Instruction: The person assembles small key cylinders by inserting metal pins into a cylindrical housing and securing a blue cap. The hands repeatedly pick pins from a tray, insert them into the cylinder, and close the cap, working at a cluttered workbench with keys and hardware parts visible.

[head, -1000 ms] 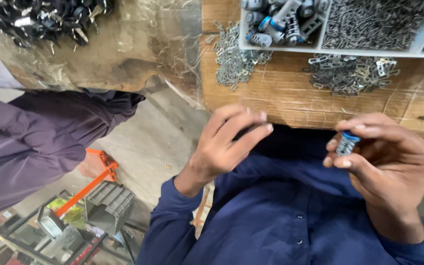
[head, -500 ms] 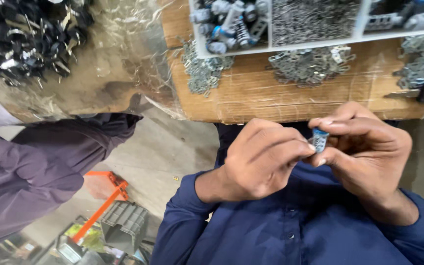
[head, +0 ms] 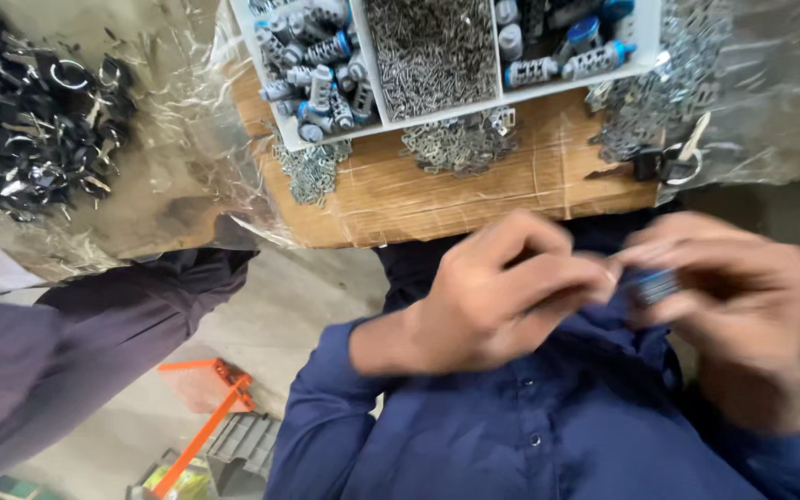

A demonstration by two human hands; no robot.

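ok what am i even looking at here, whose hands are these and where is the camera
The camera sits on a person's head and looks down, so the dark blue shirt at the bottom is their own. Their left hand and right hand meet in front of the chest around a small blue and silver cylindrical part, pinched in the right fingers. It is blurred, so details are unclear. Above lies a brown cardboard sheet holding a white divided tray of similar parts and small metal pieces, with loose metal clips beside it. The purple sleeve belongs to someone else.

A divided tray [head: 363, 111] sits on the board [head: 474, 199], loose clips [head: 460, 143] seemingly just before it (picture blurred).
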